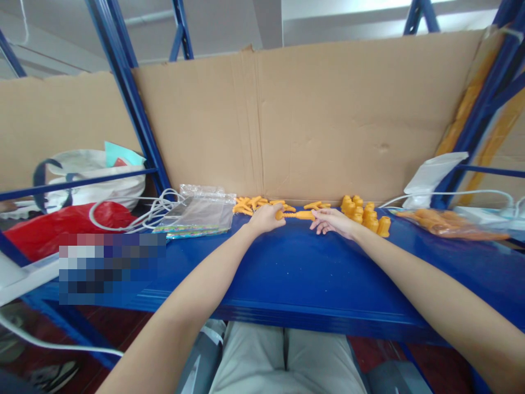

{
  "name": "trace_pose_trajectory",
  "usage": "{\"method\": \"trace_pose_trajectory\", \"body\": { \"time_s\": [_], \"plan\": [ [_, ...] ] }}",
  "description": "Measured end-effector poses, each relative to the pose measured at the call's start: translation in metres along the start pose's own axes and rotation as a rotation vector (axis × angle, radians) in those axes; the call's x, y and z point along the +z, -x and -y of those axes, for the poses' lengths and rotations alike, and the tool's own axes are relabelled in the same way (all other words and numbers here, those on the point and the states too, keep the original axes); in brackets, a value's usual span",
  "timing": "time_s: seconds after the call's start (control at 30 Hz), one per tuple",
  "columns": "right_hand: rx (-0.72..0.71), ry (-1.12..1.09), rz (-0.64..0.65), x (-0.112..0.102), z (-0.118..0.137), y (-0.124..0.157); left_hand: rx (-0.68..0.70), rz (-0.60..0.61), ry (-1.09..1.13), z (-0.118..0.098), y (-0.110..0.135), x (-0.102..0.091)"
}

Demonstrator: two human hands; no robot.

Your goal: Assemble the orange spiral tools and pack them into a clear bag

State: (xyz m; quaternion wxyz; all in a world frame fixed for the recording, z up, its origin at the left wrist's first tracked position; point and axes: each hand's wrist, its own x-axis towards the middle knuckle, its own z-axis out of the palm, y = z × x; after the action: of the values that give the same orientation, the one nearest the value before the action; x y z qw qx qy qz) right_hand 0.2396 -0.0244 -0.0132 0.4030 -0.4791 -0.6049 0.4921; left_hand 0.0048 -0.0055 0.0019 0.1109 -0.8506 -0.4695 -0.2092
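A long, narrow orange plastic piece (298,215) stretches level between my two hands, near the back of the blue shelf. My left hand (266,219) is closed on its left end. The thumb and forefinger of my right hand (333,222) pinch its right end, with the other fingers loosely curled. Behind my left hand lies a heap of orange branching pieces (246,204), and a few similar orange pieces (318,206) lie behind my right hand. Several orange hollow-looking, knobbly pieces (369,218) stand grouped to the right of my right hand. What the long piece is exactly, I cannot tell.
Clear plastic bags (205,210) lie left of the heap, beside white cables (162,205). A bag of orange parts (447,221) rests at the right. A cardboard sheet (320,120) walls off the back. Blue posts (123,93) frame the shelf (287,268).
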Motion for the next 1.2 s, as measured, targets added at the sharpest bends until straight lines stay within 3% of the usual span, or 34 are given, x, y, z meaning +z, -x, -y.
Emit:
{"method": "trace_pose_trajectory", "body": {
  "time_s": [0.17,0.43,0.63,0.8,1.2],
  "plan": [
    [0.090,0.021,-0.044,0.008,0.006,-0.001,0.012,-0.003,0.010,-0.001,0.000,0.000],
    [-0.053,-0.017,0.039,-0.002,0.004,0.005,-0.020,-0.010,0.015,-0.004,0.000,-0.002],
    [0.017,0.044,-0.015,0.002,0.002,-0.001,0.014,-0.040,0.042,-0.009,0.000,-0.004],
    [0.057,0.039,0.023,0.002,0.004,0.000,0.012,-0.047,0.041,-0.007,-0.001,-0.003],
    [-0.047,-0.018,0.054,-0.010,-0.006,-0.004,-0.015,-0.041,0.018,-0.003,-0.001,-0.004]
  ]
}}
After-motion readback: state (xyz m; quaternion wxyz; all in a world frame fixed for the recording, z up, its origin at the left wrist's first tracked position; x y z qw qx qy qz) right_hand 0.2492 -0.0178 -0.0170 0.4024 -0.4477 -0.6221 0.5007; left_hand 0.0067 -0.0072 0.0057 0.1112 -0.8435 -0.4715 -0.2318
